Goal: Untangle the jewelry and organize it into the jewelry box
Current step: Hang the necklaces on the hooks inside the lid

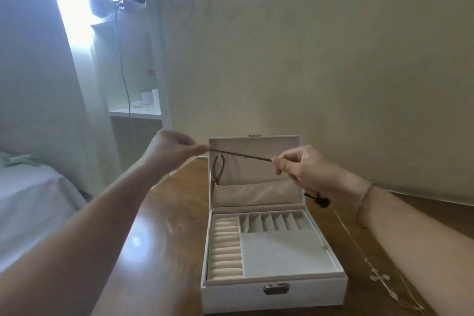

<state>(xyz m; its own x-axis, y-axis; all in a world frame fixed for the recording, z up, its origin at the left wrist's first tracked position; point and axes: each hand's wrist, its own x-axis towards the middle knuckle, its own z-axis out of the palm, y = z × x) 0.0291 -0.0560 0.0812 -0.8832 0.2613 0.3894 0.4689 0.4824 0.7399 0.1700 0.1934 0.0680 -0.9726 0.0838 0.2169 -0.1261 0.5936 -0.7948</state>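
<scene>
While both hands are raised in front of the open lid, the head view shows a thin dark brown cord necklace (pixel 241 155) stretched taut between them, its long axis running nearly level from left to right with a slight downward slope. The left hand (pixel 170 150) pinches one end between thumb and fingertips, at the lid's upper left corner. The right hand (pixel 305 169) has its fingers curled round the other end, and a dark knotted bit (pixel 320 201) hangs below that fist. A loop of cord droops against the lid lining near the left hand. The white hinged jewelry box (pixel 272 297) sits directly beneath on the brown wooden table (pixel 159 238); a fine silver chain with a cross pendant (pixel 381 278) lies just to the box's right. Hanging the cord inside the lid looks likeliest to me, with the left hand nearer.
</scene>
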